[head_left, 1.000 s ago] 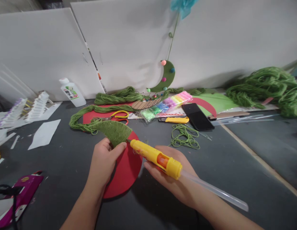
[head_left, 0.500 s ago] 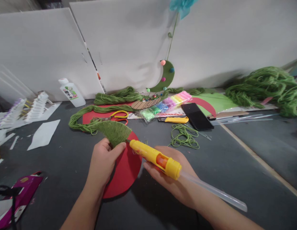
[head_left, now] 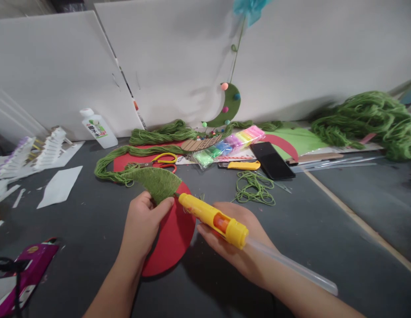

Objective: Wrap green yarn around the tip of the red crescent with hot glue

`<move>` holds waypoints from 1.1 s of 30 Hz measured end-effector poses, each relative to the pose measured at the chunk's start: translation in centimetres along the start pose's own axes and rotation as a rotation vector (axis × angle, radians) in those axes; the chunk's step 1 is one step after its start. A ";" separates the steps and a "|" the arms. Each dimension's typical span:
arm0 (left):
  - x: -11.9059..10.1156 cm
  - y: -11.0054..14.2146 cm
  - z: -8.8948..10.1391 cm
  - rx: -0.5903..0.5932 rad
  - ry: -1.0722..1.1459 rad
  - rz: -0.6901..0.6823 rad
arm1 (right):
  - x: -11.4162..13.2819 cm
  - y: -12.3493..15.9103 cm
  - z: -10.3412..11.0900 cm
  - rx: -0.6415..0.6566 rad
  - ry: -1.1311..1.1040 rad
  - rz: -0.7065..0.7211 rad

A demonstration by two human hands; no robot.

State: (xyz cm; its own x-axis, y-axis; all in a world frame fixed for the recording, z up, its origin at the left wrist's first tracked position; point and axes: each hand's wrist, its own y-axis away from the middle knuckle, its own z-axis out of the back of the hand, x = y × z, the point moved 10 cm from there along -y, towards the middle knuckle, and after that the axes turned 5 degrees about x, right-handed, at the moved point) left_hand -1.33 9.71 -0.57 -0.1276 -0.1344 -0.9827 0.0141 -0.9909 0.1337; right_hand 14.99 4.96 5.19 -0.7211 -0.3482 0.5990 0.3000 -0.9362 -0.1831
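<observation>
Between the thumb and fingers of my left hand is a red crescent cutout, its upper end wrapped in green yarn. My right hand is closed round a yellow hot glue gun, with a clear glue stick sticking out of its back end. The gun's nozzle touches or nearly touches the crescent where the wrapped yarn meets the bare red; I cannot tell which. My right fingers are partly hidden behind the gun.
Beyond my hands lie scissors, a yellow utility knife, a black phone, loose green yarn and a bag of pompoms. A white bottle stands back left. A decorated green crescent leans at the wall.
The back end of the glue gun has shifted very slightly left and down with the glue stick. My left hand and the crescent stay almost still.
</observation>
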 end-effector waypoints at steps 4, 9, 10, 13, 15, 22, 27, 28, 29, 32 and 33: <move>0.0 -0.1 0.1 -0.008 -0.029 -0.014 | 0.1 0.1 -0.2 -0.008 0.011 0.025; 0.1 -0.2 0.0 -0.003 -0.015 -0.010 | 0.3 0.1 -0.2 -0.015 0.020 0.039; 0.0 -0.1 0.0 -0.006 -0.033 -0.012 | 0.3 0.1 -0.1 -0.014 0.023 0.044; -0.4 0.0 0.3 -0.026 -0.142 -0.030 | 0.2 0.1 -0.4 0.019 0.052 0.046; -0.8 0.1 0.5 -0.053 -0.240 -0.044 | 0.3 0.1 -0.5 0.037 0.081 0.049; 0.0 -0.6 0.4 -0.002 0.054 0.016 | 0.2 0.2 1.9 -0.171 -0.005 0.073; 1.2 -0.2 -1.9 0.176 0.332 0.186 | -1.7 -0.1 2.2 -0.230 -0.226 -0.017; 1.1 0.0 -2.5 0.209 0.341 0.197 | -2.0 -0.2 1.8 -0.201 -0.265 -0.041; 1.1 0.2 -3.0 0.239 0.345 0.201 | -2.3 -0.3 1.3 -0.166 -0.303 -0.066; 1.0 0.8 -4.0 0.299 0.311 0.207 | -3.1 -0.5 -0.1 -0.072 -0.391 -0.147; 1.0 0.9 -4.1 0.306 0.289 0.206 | -3.3 -0.4 -0.3 -0.059 -0.411 -0.167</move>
State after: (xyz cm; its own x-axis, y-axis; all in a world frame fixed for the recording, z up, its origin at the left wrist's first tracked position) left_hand 2.63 8.62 -2.00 0.1288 -0.3668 -0.9214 -0.2885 -0.9028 0.3190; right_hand 17.06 6.50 3.03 -0.4447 -0.1549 0.8822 0.1555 -0.9833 -0.0942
